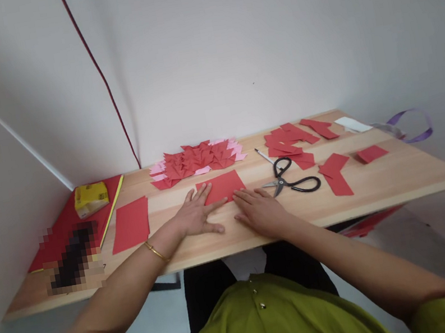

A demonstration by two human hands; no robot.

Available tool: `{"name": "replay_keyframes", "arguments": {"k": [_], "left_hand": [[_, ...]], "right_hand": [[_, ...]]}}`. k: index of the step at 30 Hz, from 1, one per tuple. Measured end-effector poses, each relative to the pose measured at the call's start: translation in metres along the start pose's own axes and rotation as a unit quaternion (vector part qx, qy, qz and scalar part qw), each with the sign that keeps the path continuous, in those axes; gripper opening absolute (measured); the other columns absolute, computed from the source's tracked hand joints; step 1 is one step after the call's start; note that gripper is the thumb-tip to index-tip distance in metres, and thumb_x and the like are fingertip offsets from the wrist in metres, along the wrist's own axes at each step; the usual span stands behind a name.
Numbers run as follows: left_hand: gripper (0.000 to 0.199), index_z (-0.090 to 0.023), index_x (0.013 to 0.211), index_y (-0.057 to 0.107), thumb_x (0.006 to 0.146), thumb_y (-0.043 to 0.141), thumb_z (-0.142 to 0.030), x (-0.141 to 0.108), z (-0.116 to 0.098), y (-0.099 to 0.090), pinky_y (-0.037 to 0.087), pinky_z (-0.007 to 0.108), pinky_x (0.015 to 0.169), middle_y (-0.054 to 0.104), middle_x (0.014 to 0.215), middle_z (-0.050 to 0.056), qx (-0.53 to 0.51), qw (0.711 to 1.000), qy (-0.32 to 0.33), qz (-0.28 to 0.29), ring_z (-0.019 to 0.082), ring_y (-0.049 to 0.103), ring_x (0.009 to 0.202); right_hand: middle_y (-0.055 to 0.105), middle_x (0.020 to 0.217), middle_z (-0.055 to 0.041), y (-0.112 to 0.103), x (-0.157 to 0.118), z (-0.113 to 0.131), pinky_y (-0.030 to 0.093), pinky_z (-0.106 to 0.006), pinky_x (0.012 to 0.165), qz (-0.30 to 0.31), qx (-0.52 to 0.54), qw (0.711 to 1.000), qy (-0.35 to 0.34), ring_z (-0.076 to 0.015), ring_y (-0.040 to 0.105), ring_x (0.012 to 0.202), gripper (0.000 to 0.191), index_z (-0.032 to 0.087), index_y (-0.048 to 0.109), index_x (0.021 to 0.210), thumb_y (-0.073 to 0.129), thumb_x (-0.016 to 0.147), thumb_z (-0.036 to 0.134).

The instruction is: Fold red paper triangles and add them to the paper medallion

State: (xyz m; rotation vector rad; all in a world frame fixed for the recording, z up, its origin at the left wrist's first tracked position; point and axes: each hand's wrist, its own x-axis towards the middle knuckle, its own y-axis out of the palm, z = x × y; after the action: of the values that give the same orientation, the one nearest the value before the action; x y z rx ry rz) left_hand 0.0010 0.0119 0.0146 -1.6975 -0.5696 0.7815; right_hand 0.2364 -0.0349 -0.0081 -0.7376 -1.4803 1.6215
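A sheet of red paper [221, 185] lies flat on the wooden table in front of me. My left hand [198, 213] rests on its left and lower edge with the fingers spread out. Flat on its lower right corner lies my right hand [262, 212], fingers stretched and side by side. Just right of the sheet are black-handled scissors [281, 183] with their blades apart. A white pen [267, 156] lies behind the scissors. More red sheets [130, 224] are stacked left of my left hand.
Folded red and pink paper pieces [200, 161] stand along the wall. Cut red pieces [289, 141] lie at the back right, near a white strip [352, 124]. At left, a yellow packet [91, 198] sits on a red folder [62, 227] beside a blurred dark object. A purple strap [428, 123] hangs past the right edge.
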Motion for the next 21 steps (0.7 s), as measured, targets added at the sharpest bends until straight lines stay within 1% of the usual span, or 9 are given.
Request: {"name": "replay_keyframes", "arguments": {"k": [3, 7, 10, 12, 16, 19, 20, 21], "left_hand": [[0.078, -0.038, 0.137, 0.043, 0.068, 0.055, -0.073, -0.009, 0.009, -0.004, 0.004, 0.053, 0.112, 0.006, 0.158, 0.01, -0.004, 1.0, 0.017, 0.007, 0.033, 0.002, 0.144], [0.073, -0.039, 0.137, 0.042, 0.072, 0.055, -0.07, -0.022, 0.022, -0.005, 0.003, 0.052, 0.112, 0.006, 0.158, 0.009, -0.002, 1.0, 0.015, 0.018, 0.03, 0.002, 0.145], [0.071, -0.04, 0.136, 0.043, 0.072, 0.055, -0.069, -0.027, 0.026, -0.005, 0.005, 0.053, 0.112, 0.009, 0.157, 0.01, 0.002, 1.0, 0.018, 0.009, 0.031, 0.005, 0.144], [0.07, -0.04, 0.136, 0.042, 0.073, 0.053, -0.069, -0.027, 0.027, -0.005, 0.006, 0.055, 0.111, 0.01, 0.157, 0.01, 0.006, 1.0, 0.02, 0.006, 0.032, 0.007, 0.144], [0.072, -0.039, 0.139, 0.039, 0.075, 0.049, -0.071, -0.025, 0.027, -0.005, 0.006, 0.06, 0.109, 0.006, 0.157, 0.012, 0.007, 0.999, 0.022, 0.026, 0.035, 0.007, 0.144], [0.073, -0.039, 0.139, 0.037, 0.075, 0.048, -0.071, -0.024, 0.029, -0.003, 0.006, 0.061, 0.108, 0.003, 0.158, 0.012, 0.005, 0.999, 0.025, 0.027, 0.036, 0.005, 0.143], [0.072, -0.04, 0.139, 0.037, 0.075, 0.048, -0.071, -0.024, 0.03, -0.002, 0.006, 0.061, 0.108, 0.003, 0.158, 0.011, 0.005, 0.999, 0.027, 0.023, 0.036, 0.005, 0.143], [0.072, -0.041, 0.139, 0.036, 0.075, 0.048, -0.071, -0.024, 0.031, -0.001, 0.006, 0.061, 0.108, 0.003, 0.158, 0.01, 0.004, 0.999, 0.03, 0.019, 0.036, 0.005, 0.143]], "right_hand": [[0.039, 0.146, -0.0127, 0.001, 0.0, 0.0, 0.024, -0.048, 0.11, 0.0, 0.002, 1.0, -0.005, -0.0258, 0.036, 0.135, 0.055, 0.015, 0.043, 0.139, 0.033, 0.095, 0.044], [0.036, 0.148, -0.0127, 0.002, -0.001, -0.001, 0.025, -0.048, 0.109, 0.003, 0.005, 1.0, -0.008, -0.0261, 0.033, 0.137, 0.057, 0.014, 0.04, 0.141, 0.032, 0.094, 0.046], [0.034, 0.15, -0.0114, 0.004, -0.004, -0.004, 0.025, -0.048, 0.109, 0.005, 0.004, 1.0, -0.01, -0.0258, 0.031, 0.138, 0.058, 0.014, 0.039, 0.142, 0.03, 0.095, 0.047], [0.034, 0.149, -0.0108, 0.004, -0.007, -0.008, 0.024, -0.049, 0.11, 0.006, 0.002, 1.0, -0.011, -0.0256, 0.032, 0.138, 0.058, 0.015, 0.039, 0.142, 0.03, 0.095, 0.047], [0.043, 0.144, -0.013, -0.004, -0.013, -0.015, 0.022, -0.05, 0.11, -0.006, -0.015, 1.0, 0.012, -0.027, 0.038, 0.134, 0.055, 0.014, 0.047, 0.136, 0.032, 0.095, 0.048], [0.044, 0.143, -0.0156, -0.011, -0.009, -0.008, 0.018, -0.052, 0.111, -0.04, -0.025, 0.998, 0.047, -0.0293, 0.037, 0.134, 0.057, 0.011, 0.05, 0.133, 0.032, 0.094, 0.049], [0.043, 0.144, -0.0161, -0.011, -0.005, -0.001, 0.017, -0.051, 0.112, -0.05, -0.021, 0.997, 0.051, -0.0294, 0.036, 0.135, 0.059, 0.01, 0.048, 0.135, 0.032, 0.094, 0.049], [0.042, 0.145, -0.0155, -0.01, 0.0, 0.007, 0.016, -0.05, 0.113, -0.056, -0.013, 0.998, 0.039, -0.0286, 0.035, 0.136, 0.06, 0.009, 0.046, 0.136, 0.031, 0.095, 0.05]]}}
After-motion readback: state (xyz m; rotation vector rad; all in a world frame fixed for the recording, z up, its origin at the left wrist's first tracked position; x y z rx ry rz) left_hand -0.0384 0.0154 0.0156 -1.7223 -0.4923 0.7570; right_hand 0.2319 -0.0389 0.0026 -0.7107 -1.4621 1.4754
